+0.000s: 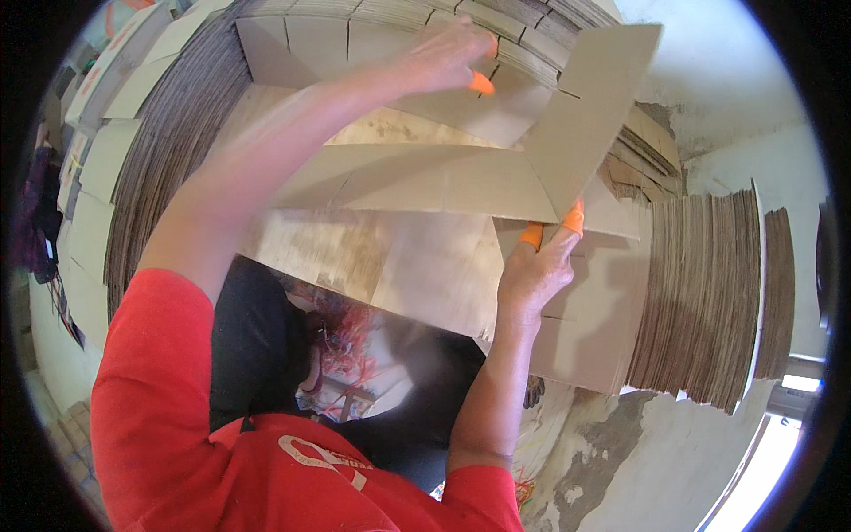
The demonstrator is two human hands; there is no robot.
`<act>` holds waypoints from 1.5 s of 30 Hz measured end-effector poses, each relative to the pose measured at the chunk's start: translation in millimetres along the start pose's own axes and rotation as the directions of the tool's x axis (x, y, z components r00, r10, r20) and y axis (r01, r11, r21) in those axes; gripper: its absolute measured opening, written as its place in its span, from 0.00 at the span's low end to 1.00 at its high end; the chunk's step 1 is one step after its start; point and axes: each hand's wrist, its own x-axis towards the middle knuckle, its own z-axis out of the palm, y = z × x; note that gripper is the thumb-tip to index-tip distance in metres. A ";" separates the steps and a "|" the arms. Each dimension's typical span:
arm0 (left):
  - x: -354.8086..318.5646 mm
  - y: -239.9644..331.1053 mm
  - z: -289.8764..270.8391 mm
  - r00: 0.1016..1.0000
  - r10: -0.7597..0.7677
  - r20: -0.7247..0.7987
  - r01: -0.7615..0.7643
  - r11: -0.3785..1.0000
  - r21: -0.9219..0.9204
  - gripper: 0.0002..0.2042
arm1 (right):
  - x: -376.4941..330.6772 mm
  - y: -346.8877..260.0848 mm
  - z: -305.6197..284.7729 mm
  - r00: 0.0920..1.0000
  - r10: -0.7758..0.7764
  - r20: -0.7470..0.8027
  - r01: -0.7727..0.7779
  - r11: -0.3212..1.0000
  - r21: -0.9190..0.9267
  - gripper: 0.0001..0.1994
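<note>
My right hand (538,277) wears orange finger covers and grips the lower corner of slotted cardboard partition strips between thumb and finger. From that corner one flat strip (399,177) runs left above the wooden board, and another slotted strip (594,111) slants up to the right. How the two are joined there cannot be made out. Farther off, my left hand (439,60) reaches over slotted cardboard sheets (310,44) at the back. Its orange-covered thumb and finger are spread apart, with nothing visible held; the arm is slightly blurred.
A wooden board (346,248) lies in front of me. Tall cardboard stacks stand at left (173,146) and right (700,297). Flat cardboard (594,341) lies beside my right forearm. Red scraps (350,341) lie below. A pale wall (753,89) rises behind at right.
</note>
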 end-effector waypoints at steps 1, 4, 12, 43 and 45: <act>5.1 -8.6 4.4 0.999 -0.041 0.013 0.039 0.993 0.112 0.22 | -0.6 2.3 -0.3 0.998 -0.045 -0.042 0.045 0.999 0.006 0.32; 13.6 -29.1 24.4 0.994 -0.109 0.015 0.095 0.921 0.378 0.24 | -3.9 10.3 0.3 0.984 -0.131 -0.120 0.134 0.991 0.014 0.30; 17.4 -51.1 47.2 1.000 -0.025 -0.015 0.029 0.906 0.423 0.18 | -8.9 7.6 2.7 0.961 -0.236 -0.143 0.243 0.969 0.035 0.29; 0.1 -57.0 43.0 0.977 0.141 0.161 -0.164 0.976 0.144 0.13 | -13.4 1.6 2.8 0.952 -0.263 -0.154 0.282 0.953 0.112 0.34; 1.8 -44.4 40.8 0.962 -0.061 0.266 0.035 0.994 0.100 0.13 | -17.3 3.6 -2.6 0.971 -0.221 -0.093 0.231 0.966 0.114 0.36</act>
